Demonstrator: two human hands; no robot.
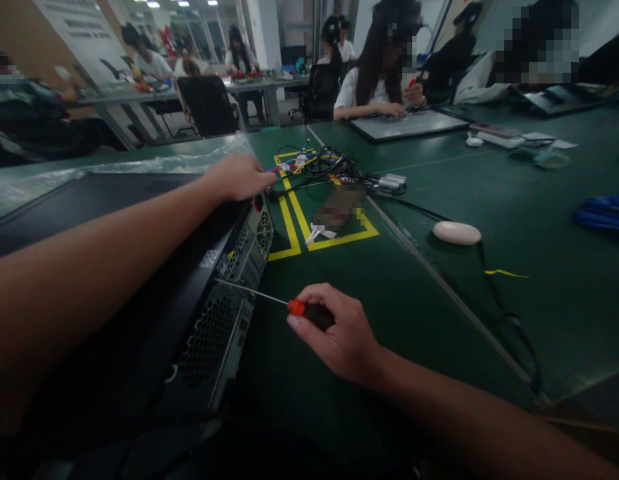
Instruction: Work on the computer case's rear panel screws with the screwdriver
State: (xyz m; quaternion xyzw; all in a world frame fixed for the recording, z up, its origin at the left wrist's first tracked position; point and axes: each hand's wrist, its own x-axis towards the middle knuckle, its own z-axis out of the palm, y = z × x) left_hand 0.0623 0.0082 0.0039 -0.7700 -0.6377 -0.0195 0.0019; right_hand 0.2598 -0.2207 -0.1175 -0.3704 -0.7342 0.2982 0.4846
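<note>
A black computer case (139, 280) lies on its side at the left, its metal back panel turned to the right. My left hand (239, 177) rests on the far corner of its top, thumb stretched out to the right; the other fingers are mostly hidden. My right hand (342, 330) is closed around a screwdriver (316, 313) with a dark handle and an orange-red collar. The thin shaft points left, and its tip meets the back panel near the upper edge, above a honeycomb vent (209, 340).
Beyond the case lie bundled cables (334, 163) and a blurred object (338, 208) on yellow tape markings. A white oval mouse-like object (456, 233) and a black cable lie to the right. Clear plastic (189, 159) edges the case. Across the table a person (379, 73) works at a panel (409, 123).
</note>
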